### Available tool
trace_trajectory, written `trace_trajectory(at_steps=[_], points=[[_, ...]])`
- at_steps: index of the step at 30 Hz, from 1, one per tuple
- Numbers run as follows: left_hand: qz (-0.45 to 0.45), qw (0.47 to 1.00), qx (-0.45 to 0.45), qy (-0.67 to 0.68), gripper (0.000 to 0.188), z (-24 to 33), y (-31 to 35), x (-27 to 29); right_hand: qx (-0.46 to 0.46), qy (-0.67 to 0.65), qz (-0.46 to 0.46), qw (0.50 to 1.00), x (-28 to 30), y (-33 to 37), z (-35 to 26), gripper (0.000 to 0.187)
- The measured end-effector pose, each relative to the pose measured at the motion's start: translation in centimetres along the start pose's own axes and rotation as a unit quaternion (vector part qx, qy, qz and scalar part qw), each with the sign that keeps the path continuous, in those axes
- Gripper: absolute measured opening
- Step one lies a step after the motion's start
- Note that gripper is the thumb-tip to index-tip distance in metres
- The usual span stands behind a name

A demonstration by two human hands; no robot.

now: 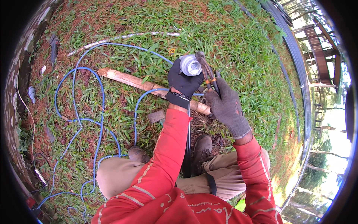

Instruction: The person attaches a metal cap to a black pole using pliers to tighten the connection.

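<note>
My left hand (182, 81), in a black glove, is closed around a grey-white round fitting (191, 66) whose open end faces up. My right hand (228, 106), in a grey knit glove, grips pliers (206, 70) with orange-and-black handles. The pliers' rusty head is at the right rim of the fitting; whether the jaws bite on it cannot be made out. Below my left wrist a black pipe (187, 158) runs back between my shoes, its upper end hidden by my hand and arm.
A bamboo pole (128, 79) lies on the grass under my hands, beside a small wooden block (156, 116). Loops of blue hose (103, 95) spread on the left. A thin whitish stick (123, 37) lies beyond. Long dark pipes (294, 56) run along the right.
</note>
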State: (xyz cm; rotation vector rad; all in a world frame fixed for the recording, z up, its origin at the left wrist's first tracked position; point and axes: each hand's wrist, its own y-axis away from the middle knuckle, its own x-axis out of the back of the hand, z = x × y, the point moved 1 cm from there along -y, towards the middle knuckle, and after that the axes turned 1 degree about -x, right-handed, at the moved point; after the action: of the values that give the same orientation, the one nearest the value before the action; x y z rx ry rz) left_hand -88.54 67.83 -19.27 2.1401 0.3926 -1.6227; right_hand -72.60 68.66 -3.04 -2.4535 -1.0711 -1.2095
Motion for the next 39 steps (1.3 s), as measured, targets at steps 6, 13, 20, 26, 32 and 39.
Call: trace_trajectory(at_steps=[6, 13, 20, 26, 32, 39], points=[[0.047, 0.999, 0.011, -0.005, 0.063, 1.2, -0.4, 1.5, 0.089, 0.046, -0.016, 0.995, -0.3, 0.0, 0.5, 0.019], [0.17, 0.985, -0.005, 0.032, 0.041, 1.2, 0.2, 0.2, 0.036, -0.067, 0.051, 0.996, -0.6, 1.0, -0.9, 0.025], [0.138, 0.99, -0.021, -0.005, 0.04, 2.1, 0.5, 1.4, 0.054, 0.086, -0.052, 0.993, -0.3, 1.4, -2.1, 0.028], [0.141, 0.99, -0.006, 0.002, 0.032, 1.4, 0.4, -0.3, 0.093, 0.04, 0.005, 0.995, -0.4, 1.1, -1.3, 0.031], [0.088, 0.995, 0.013, 0.044, 0.041, 3.4, -0.7, 3.3, 0.108, 0.015, 0.005, 0.994, -0.9, 1.4, -1.8, 0.031], [0.117, 0.992, -0.049, -0.01, 0.055, 2.7, -0.9, 2.1, 0.139, 0.076, -0.01, 0.987, -1.2, 1.1, -0.7, 0.029]])
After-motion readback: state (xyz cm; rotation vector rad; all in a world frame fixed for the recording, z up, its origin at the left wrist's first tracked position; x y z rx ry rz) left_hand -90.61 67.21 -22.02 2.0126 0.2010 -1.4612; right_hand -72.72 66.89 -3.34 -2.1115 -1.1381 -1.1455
